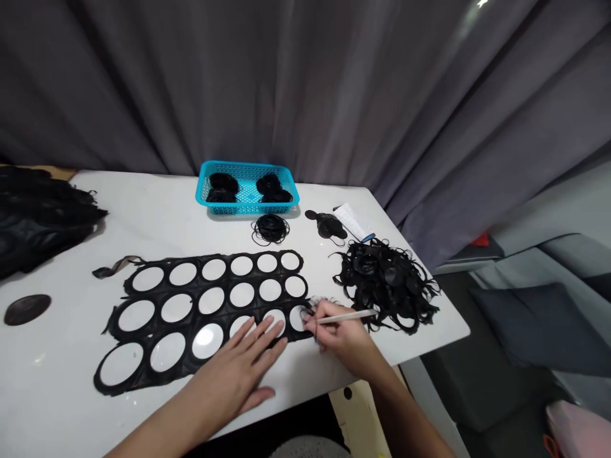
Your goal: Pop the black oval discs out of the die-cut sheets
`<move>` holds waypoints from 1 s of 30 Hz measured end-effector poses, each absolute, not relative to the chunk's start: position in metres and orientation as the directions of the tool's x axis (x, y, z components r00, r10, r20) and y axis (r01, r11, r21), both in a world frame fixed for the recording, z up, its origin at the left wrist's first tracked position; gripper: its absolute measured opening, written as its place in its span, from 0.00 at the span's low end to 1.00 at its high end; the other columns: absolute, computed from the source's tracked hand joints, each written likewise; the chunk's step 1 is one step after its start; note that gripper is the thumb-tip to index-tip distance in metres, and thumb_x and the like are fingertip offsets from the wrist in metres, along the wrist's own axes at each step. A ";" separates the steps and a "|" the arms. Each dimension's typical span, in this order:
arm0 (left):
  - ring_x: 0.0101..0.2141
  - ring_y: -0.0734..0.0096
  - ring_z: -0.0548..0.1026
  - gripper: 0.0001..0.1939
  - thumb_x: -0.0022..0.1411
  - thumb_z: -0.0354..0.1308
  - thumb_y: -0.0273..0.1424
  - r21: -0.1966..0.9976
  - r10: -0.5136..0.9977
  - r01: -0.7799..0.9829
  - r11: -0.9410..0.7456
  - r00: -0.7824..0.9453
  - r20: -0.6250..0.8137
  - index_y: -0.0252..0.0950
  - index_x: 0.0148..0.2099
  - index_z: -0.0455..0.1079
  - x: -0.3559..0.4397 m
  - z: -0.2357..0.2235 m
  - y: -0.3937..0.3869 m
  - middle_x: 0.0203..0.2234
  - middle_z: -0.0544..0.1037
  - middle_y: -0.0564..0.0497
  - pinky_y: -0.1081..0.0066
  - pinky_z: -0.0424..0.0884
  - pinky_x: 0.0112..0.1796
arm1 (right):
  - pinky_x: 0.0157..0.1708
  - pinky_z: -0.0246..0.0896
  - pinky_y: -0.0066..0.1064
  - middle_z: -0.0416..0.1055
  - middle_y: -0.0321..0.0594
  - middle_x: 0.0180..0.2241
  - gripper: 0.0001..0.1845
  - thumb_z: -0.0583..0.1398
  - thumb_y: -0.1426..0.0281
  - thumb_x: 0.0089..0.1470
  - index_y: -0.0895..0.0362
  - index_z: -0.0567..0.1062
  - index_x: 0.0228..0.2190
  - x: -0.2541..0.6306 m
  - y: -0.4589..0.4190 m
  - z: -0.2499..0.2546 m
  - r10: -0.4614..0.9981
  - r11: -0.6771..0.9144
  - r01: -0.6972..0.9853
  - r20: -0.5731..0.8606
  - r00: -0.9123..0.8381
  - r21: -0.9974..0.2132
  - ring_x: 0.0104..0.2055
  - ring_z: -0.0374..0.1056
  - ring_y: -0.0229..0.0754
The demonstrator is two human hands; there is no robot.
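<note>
A black sheet (160,294) lies flat on the white table, cut through with rows of round holes that show the tabletop. My left hand (241,366) is open, palm down with fingers stretched out over the sheet's near row. At the sheet's near right corner, my right hand (341,334) is closed around a thin pale stick-like tool (351,315), which points off to the right. Its fingertips are bent at the last hole, touching the black edge. Whether they also pinch some of the black material is too blurred to tell.
A blue basket (248,207) holds black bundles at the back. Black rings (270,228) lie in front of it. Curly black scraps (386,283) are heaped at right, near a white packet (352,219). A black pile (38,219) and dark disc (27,310) are left.
</note>
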State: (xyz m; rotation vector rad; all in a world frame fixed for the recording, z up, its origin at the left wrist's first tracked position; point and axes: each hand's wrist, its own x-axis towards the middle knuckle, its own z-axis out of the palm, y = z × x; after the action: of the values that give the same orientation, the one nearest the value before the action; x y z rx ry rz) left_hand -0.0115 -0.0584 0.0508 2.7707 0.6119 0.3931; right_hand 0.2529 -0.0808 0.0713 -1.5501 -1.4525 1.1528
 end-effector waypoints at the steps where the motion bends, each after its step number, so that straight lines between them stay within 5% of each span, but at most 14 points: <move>1: 0.64 0.51 0.63 0.33 0.66 0.62 0.40 0.348 0.421 0.341 -0.873 0.888 0.186 0.40 0.69 0.59 -0.010 0.051 -0.057 0.66 0.62 0.41 0.52 0.60 0.62 | 0.27 0.58 0.29 0.69 0.36 0.27 0.10 0.61 0.69 0.56 0.53 0.67 0.24 0.253 -0.078 0.073 0.990 -0.071 0.453 -0.117 -0.074 -0.889 0.28 0.63 0.40; 4: 0.63 0.54 0.66 0.28 0.67 0.62 0.38 0.476 0.395 0.283 -0.832 0.906 0.152 0.45 0.66 0.64 -0.013 0.060 -0.053 0.65 0.65 0.45 0.54 0.61 0.62 | 0.31 0.58 0.31 0.67 0.36 0.25 0.09 0.59 0.72 0.54 0.53 0.67 0.23 0.263 -0.071 0.080 0.999 0.030 0.664 0.006 -0.039 -0.747 0.29 0.62 0.42; 6: 0.61 0.56 0.68 0.21 0.70 0.58 0.34 0.569 0.448 0.304 -0.764 0.885 0.129 0.49 0.63 0.69 -0.018 0.071 -0.049 0.63 0.69 0.48 0.56 0.65 0.60 | 0.28 0.58 0.30 0.67 0.37 0.25 0.11 0.60 0.70 0.56 0.53 0.67 0.23 0.272 -0.068 0.088 1.000 -0.001 0.644 0.015 0.020 -0.765 0.28 0.62 0.41; 11: 0.62 0.58 0.67 0.27 0.70 0.56 0.33 0.819 0.685 0.390 -0.421 0.729 0.004 0.50 0.68 0.58 -0.019 0.084 -0.038 0.66 0.63 0.46 0.57 0.69 0.57 | 0.15 0.55 0.22 0.74 0.35 0.29 0.15 0.65 0.60 0.56 0.55 0.67 0.28 0.254 -0.064 0.100 0.936 -0.284 0.134 -0.305 -0.178 -0.949 0.18 0.63 0.32; 15: 0.65 0.54 0.61 0.37 0.68 0.56 0.29 0.974 0.681 0.158 -0.163 0.733 -0.005 0.47 0.73 0.44 -0.011 0.079 -0.028 0.68 0.58 0.40 0.52 0.68 0.56 | 0.10 0.53 0.18 0.76 0.36 0.26 0.23 0.72 0.58 0.47 0.55 0.65 0.29 0.217 -0.057 0.098 0.795 -0.495 -0.239 -0.325 -0.512 -0.836 0.19 0.69 0.34; 19: 0.48 0.61 0.77 0.39 0.63 0.55 0.27 0.988 0.602 -0.032 0.152 0.796 -0.067 0.49 0.72 0.47 -0.011 0.081 -0.022 0.59 0.68 0.42 0.56 0.73 0.48 | 0.09 0.52 0.16 0.77 0.38 0.28 0.23 0.73 0.61 0.46 0.56 0.65 0.30 0.196 -0.050 0.099 0.734 -0.578 -0.341 -0.290 -0.614 -0.742 0.21 0.73 0.36; 22: 0.34 0.72 0.77 0.38 0.60 0.57 0.28 0.941 0.631 -0.129 0.314 0.769 -0.105 0.49 0.70 0.52 -0.013 0.084 -0.024 0.52 0.71 0.46 0.62 0.73 0.42 | 0.09 0.53 0.15 0.77 0.39 0.29 0.23 0.74 0.63 0.45 0.56 0.66 0.30 0.190 -0.046 0.100 0.723 -0.600 -0.363 -0.288 -0.628 -0.714 0.24 0.75 0.39; 30: 0.32 0.73 0.75 0.30 0.60 0.61 0.29 0.890 0.802 -0.302 0.342 0.588 -0.108 0.46 0.64 0.62 -0.016 0.075 -0.022 0.39 0.69 0.52 0.69 0.71 0.36 | 0.10 0.50 0.15 0.77 0.38 0.28 0.22 0.73 0.62 0.47 0.55 0.65 0.30 0.183 -0.030 0.102 0.743 -0.562 -0.342 -0.279 -0.608 -0.753 0.20 0.69 0.32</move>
State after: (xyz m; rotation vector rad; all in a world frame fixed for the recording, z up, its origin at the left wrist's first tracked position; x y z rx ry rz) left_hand -0.0160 -0.0217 0.0751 0.9722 0.6049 0.7769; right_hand 0.1829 -0.0299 0.1017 -0.7842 -0.8785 2.1791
